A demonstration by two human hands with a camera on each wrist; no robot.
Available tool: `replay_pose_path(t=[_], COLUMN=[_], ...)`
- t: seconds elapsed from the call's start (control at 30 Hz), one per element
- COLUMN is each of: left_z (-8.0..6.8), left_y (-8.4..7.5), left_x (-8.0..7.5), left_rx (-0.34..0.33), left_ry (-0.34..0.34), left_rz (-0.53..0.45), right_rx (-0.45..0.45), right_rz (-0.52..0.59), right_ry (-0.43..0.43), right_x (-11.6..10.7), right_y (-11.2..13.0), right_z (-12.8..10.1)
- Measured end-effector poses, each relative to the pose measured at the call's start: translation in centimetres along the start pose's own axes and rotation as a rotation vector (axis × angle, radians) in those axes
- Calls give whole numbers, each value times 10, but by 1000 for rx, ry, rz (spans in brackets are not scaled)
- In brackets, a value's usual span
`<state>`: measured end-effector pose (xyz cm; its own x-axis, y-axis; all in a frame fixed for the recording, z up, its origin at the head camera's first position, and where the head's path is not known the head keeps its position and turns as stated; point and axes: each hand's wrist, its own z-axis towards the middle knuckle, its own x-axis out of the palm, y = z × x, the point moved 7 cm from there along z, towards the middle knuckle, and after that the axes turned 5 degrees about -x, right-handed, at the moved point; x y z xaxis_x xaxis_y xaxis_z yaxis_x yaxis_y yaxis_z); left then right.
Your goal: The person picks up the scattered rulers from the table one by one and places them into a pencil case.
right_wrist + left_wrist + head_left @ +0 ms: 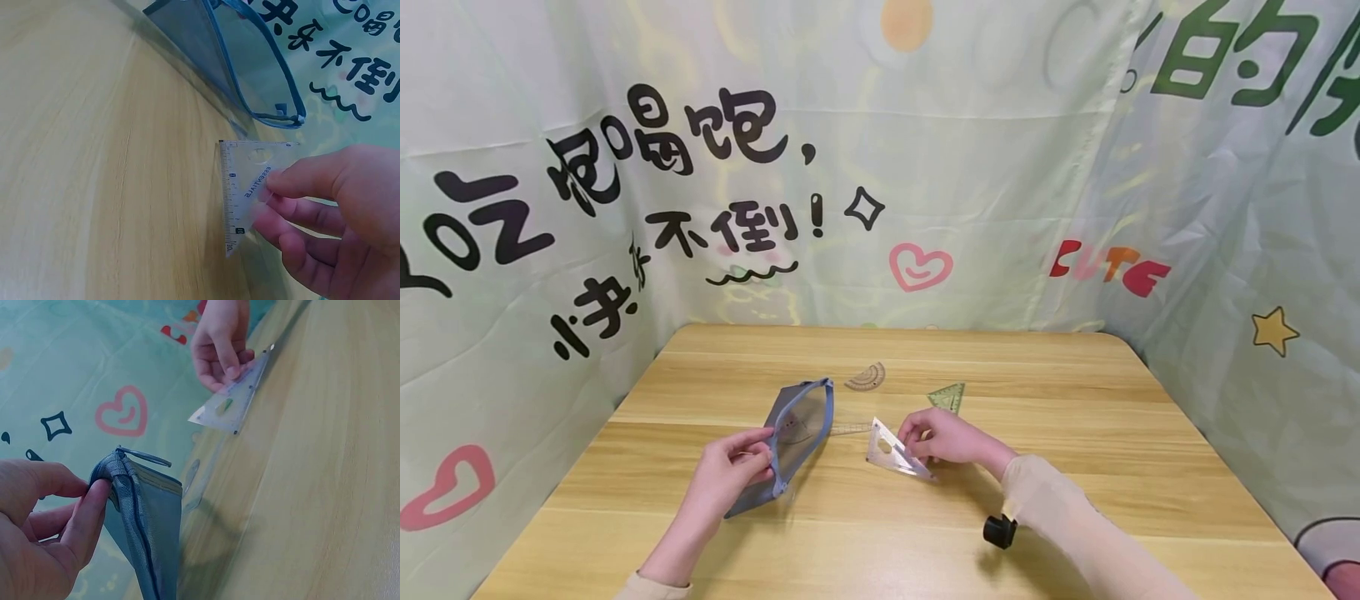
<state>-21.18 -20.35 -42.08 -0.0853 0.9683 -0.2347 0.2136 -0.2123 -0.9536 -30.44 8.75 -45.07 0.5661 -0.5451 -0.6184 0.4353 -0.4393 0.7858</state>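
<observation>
A blue-grey zip pouch with a bright blue zip edge stands tilted on the table, its mouth gaping to the right. My left hand pinches the near rim between thumb and fingers, as the left wrist view also shows at the pouch's zip end. In my right hand is a clear set square, pinched along its long edge and raised off the wood. Printed scales and lettering on the set square show in the right wrist view. A gap separates it from the pouch.
A clear protractor lies behind the pouch. A greenish set square lies beyond my right hand, partly hidden by it. A clear ruler lies between pouch and hand. A black device sits beneath my right wrist. Printed cloth surrounds the table.
</observation>
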Motion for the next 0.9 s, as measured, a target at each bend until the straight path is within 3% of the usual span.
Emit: replay_pose_path(t=[0.2, 0.47, 0.9], left_z=[0, -1, -2], left_y=[0, 1, -1], left_x=[1, 1, 2], left_rx=[-7, -5, 14], left_ry=[2, 3, 9], left_rz=[1, -4, -27], right_rx=[35, 102, 167], right_rz=[45, 191, 299], right_ry=[-21, -48, -129], right_x=[-1, 0, 7], right_y=[2, 0, 5], right_z=[1, -1, 9])
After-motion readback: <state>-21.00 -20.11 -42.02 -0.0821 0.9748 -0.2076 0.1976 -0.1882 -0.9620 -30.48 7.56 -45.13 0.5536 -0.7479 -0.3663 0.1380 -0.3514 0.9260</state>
